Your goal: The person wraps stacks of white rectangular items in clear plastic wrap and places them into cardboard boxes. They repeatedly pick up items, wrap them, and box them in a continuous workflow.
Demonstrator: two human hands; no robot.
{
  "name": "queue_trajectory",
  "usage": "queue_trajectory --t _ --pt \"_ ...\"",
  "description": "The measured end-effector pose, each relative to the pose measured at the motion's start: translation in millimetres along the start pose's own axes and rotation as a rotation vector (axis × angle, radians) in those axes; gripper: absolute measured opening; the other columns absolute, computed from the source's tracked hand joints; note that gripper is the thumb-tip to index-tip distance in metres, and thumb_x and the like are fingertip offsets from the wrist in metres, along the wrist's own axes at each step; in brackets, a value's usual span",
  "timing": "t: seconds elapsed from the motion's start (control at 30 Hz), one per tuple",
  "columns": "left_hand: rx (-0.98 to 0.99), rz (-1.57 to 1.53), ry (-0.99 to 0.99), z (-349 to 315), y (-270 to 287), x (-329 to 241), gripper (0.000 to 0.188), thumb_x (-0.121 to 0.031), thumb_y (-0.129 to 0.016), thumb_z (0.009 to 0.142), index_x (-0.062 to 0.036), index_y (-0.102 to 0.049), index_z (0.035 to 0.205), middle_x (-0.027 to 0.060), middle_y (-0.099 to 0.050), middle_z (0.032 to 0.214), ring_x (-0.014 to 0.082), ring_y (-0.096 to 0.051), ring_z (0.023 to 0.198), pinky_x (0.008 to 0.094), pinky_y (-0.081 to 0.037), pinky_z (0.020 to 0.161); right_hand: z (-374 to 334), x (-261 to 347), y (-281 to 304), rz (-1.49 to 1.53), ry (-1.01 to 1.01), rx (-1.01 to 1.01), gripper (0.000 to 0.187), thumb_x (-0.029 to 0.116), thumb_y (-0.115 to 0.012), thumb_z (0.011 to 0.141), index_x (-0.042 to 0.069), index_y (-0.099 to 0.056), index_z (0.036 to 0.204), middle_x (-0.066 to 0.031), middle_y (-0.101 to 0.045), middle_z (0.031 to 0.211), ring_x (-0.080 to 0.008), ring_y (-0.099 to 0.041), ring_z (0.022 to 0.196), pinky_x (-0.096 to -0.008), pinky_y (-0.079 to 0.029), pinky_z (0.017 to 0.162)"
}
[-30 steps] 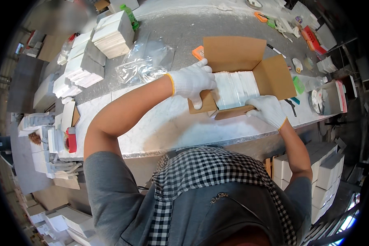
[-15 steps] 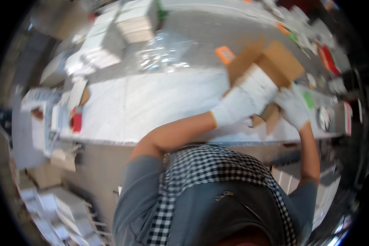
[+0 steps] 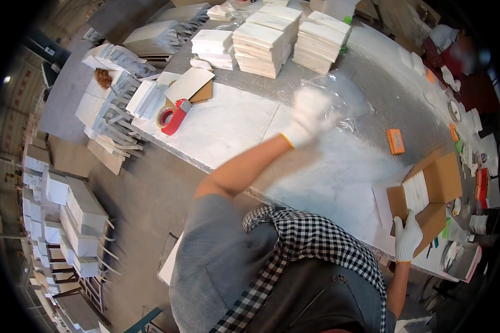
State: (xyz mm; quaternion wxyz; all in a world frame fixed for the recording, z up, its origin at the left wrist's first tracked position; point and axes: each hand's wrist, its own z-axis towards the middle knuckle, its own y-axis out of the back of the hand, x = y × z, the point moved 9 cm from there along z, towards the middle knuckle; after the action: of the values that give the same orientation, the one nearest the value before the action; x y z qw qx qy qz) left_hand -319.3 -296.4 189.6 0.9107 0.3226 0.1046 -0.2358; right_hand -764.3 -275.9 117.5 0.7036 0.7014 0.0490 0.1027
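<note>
At the right end of the work table [image 3: 311, 180] stands an open cardboard box [image 3: 444, 172] with its brown flaps up. White flat pieces [image 3: 415, 191] are packed inside it. My right hand [image 3: 408, 238], in a white knitted glove, grips the box's near side, with the thumb and fingers apart around the cardboard. My left hand [image 3: 308, 114], gloved alike, is over the middle of the table beside a crumpled clear plastic sheet [image 3: 347, 97]. Motion smears its fingers, so whether it holds anything is hidden. A small orange box [image 3: 395, 142] lies beyond the cardboard box.
Stacks of white marble-patterned tiles [image 3: 258, 44] stand along the far side. A red tape dispenser [image 3: 176, 117] lies at the left, by loose boards [image 3: 190, 83]. More white pieces sit on racks [image 3: 80, 222] at lower left. Another person [image 3: 447, 41] is at the far right.
My left hand has left the box and moved away to its left. My right hand remains at the box. The view has swung left, bringing more tile stacks into sight.
</note>
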Motion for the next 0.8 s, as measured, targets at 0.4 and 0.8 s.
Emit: queue_trajectory --t 0.4,0.8 --pt "0.578 0.727 0.883 -120.5 201.2 398.9 0.067 -0.056 -0.079 0.076 -0.0090 -0.072 0.123 0.0197 -0.073 0.118 0.0358 -0.071 0.111 0.0487 -0.056 0.094 54.3 -36.2 -10.2 1.025 -0.295 0.089 0.082 0.063 -0.053 0.103 -0.002 -0.048 0.152 -0.0214 -0.060 0.141 -0.0282 -0.060 0.128 -0.0393 -0.048 0.105" --pt "1.131 0.811 0.031 -179.2 162.8 457.0 0.037 -0.029 -0.060 0.093 -0.0047 -0.070 0.119 0.0217 -0.070 0.123 0.0373 -0.066 0.116 0.0442 -0.050 0.104 114.8 3.3 -16.8 1.234 -0.869 -0.137 0.110 0.082 -0.072 0.077 0.000 -0.050 0.147 -0.0171 -0.060 0.132 -0.0302 -0.064 0.103 -0.0466 -0.052 0.090"
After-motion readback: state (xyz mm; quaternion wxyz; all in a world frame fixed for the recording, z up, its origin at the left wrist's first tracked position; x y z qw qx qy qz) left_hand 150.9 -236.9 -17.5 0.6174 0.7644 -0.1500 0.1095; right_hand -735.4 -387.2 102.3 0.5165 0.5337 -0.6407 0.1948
